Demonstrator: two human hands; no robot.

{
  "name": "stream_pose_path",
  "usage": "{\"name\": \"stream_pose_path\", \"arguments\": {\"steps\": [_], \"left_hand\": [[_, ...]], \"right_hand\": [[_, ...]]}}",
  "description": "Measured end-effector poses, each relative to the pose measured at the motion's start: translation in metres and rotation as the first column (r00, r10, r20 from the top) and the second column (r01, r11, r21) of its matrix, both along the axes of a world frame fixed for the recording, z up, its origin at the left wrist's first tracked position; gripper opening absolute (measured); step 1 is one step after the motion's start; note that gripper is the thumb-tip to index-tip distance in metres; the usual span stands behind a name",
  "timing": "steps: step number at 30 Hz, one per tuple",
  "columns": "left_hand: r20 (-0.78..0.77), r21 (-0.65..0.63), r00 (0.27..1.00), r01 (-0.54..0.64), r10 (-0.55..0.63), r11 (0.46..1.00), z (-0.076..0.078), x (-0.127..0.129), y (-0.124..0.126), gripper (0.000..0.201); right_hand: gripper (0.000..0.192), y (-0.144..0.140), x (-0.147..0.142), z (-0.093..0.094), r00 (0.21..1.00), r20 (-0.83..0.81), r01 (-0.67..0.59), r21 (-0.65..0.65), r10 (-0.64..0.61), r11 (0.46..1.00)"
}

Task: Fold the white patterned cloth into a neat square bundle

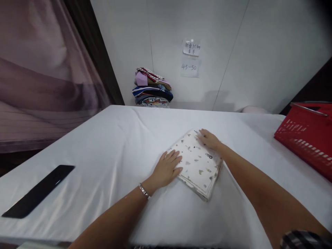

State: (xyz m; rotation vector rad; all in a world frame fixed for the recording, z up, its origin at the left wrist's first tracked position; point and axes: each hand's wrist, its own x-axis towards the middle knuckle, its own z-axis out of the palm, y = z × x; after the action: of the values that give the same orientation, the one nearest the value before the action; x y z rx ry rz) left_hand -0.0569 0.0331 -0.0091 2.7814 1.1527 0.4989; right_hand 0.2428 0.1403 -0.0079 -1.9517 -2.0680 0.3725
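Observation:
A folded white cloth with small leaf-like prints lies at an angle on the white-covered table. Several layers show along its near edges. My left hand, with a bracelet at the wrist, rests flat on the cloth's left corner, fingers stretched out. Toward the far right edge of the same cloth, my right hand lies on top with its fingers extended and slightly blurred. Neither hand is wrapped round anything.
A black flat panel lies at the table's left. At the right edge stands a red plastic basket with a metal handle. Behind the table is a stack of folded fabrics against the wall. A pinkish curtain hangs at the left.

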Motion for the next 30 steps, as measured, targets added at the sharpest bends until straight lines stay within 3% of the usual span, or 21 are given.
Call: {"name": "stream_pose_path", "arguments": {"steps": [3, 6, 10, 13, 19, 25, 30], "left_hand": [[0.056, -0.012, 0.998, -0.003, 0.003, 1.0, 0.0, -0.001, 0.003, 0.041], [0.172, -0.042, 0.984, -0.038, 0.045, 0.998, -0.001, -0.005, 0.012, 0.038], [0.319, -0.199, 0.894, -0.262, 0.315, 0.944, -0.006, -0.013, 0.025, 0.043], [0.311, -0.359, 0.835, -0.338, 0.453, 0.87, -0.009, -0.017, 0.031, 0.05], [0.335, -0.531, 0.771, -0.32, 0.541, 0.785, 0.001, -0.022, 0.031, 0.056], [0.267, -0.487, 0.805, -0.362, 0.53, 0.795, 0.003, -0.026, 0.027, 0.05], [0.253, -0.429, 0.839, -0.35, 0.483, 0.833, -0.002, -0.025, 0.027, 0.051]], "right_hand": [[0.061, -0.012, 0.037, 0.01, 0.985, 0.044, 0.171, -0.075, -0.168, 0.982], [0.054, -0.025, 0.065, 0.017, 0.979, 0.049, 0.202, -0.148, -0.196, 0.968], [0.048, -0.034, 0.078, 0.019, 0.974, 0.02, 0.223, -0.219, -0.224, 0.95], [0.048, -0.033, 0.078, 0.018, 0.965, -0.03, 0.248, -0.214, -0.26, 0.945], [0.046, -0.017, 0.06, 0.02, 0.95, -0.186, 0.237, -0.087, -0.25, 0.968], [0.053, 0.006, 0.038, 0.012, 0.948, -0.184, 0.256, -0.054, -0.261, 0.965], [0.062, -0.002, 0.026, 0.028, 0.953, -0.109, 0.277, -0.062, -0.283, 0.959]]}}
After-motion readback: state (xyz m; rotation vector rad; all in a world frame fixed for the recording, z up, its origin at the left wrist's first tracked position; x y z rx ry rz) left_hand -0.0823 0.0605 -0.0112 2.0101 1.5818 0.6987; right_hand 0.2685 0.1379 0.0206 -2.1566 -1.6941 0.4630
